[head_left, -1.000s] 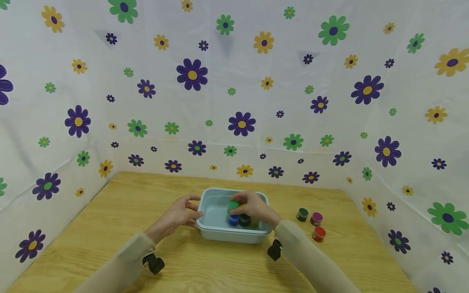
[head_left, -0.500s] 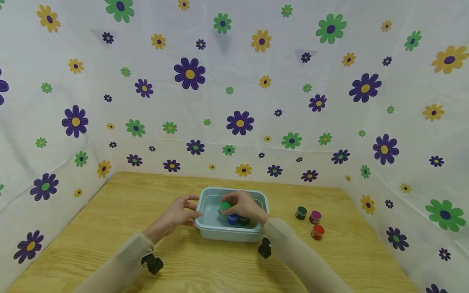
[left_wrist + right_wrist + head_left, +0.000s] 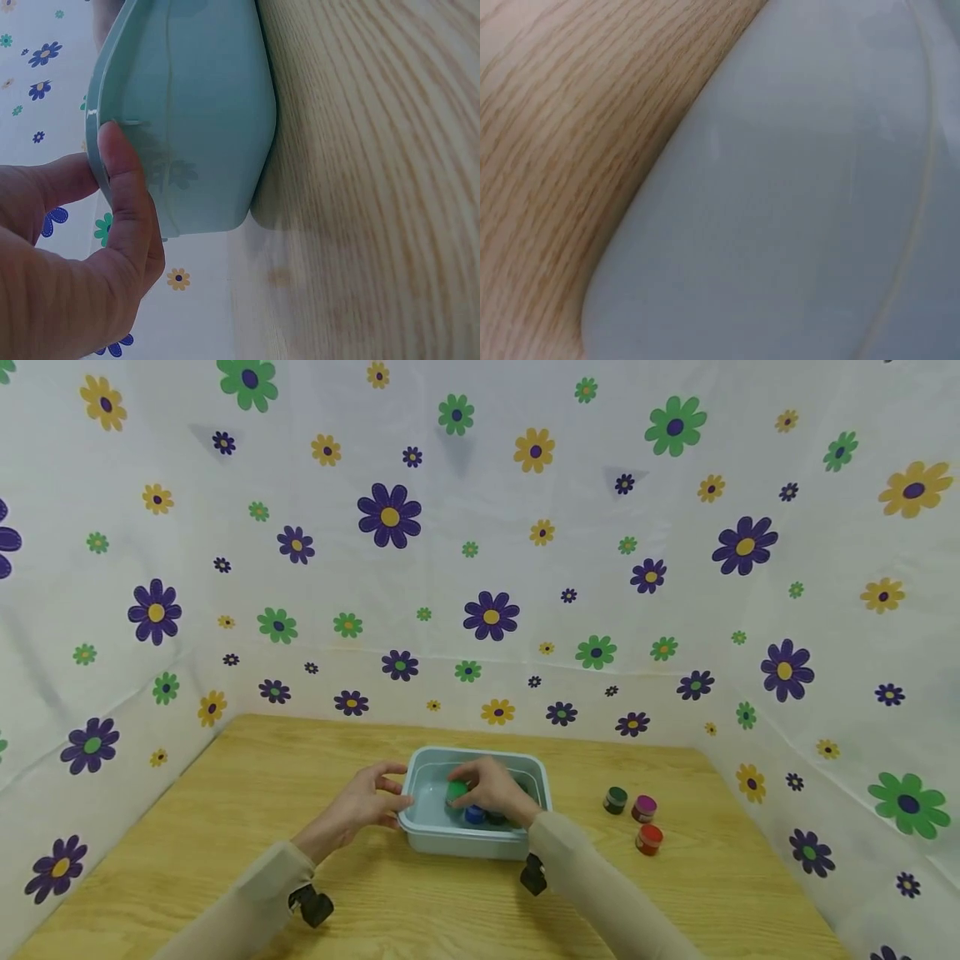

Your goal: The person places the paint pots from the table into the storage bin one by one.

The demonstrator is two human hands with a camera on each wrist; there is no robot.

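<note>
A pale blue plastic tub (image 3: 457, 843) stands on the table. My left hand (image 3: 363, 806) pinches its left rim; in the left wrist view the thumb and fingers (image 3: 127, 195) lie on either side of that rim. Inside the tub, my right hand (image 3: 491, 789) grips a small paint jar with a green lid (image 3: 456, 791), left of a blue jar (image 3: 474, 814). A dark jar (image 3: 496, 818) next to the blue one is partly covered by the hand. Only the tub's outer wall (image 3: 780, 187) and the table appear in the right wrist view.
Right of the tub stand three more jars: dark green (image 3: 615, 800), magenta (image 3: 644, 808) and red (image 3: 649, 839). The wooden table (image 3: 420, 910) is enclosed at the back and sides by a white flowered cloth (image 3: 435, 577).
My right hand has moved left and lowered the green-lidded jar from above the blue jar to the tub's left part. The left hand has kept its hold on the rim.
</note>
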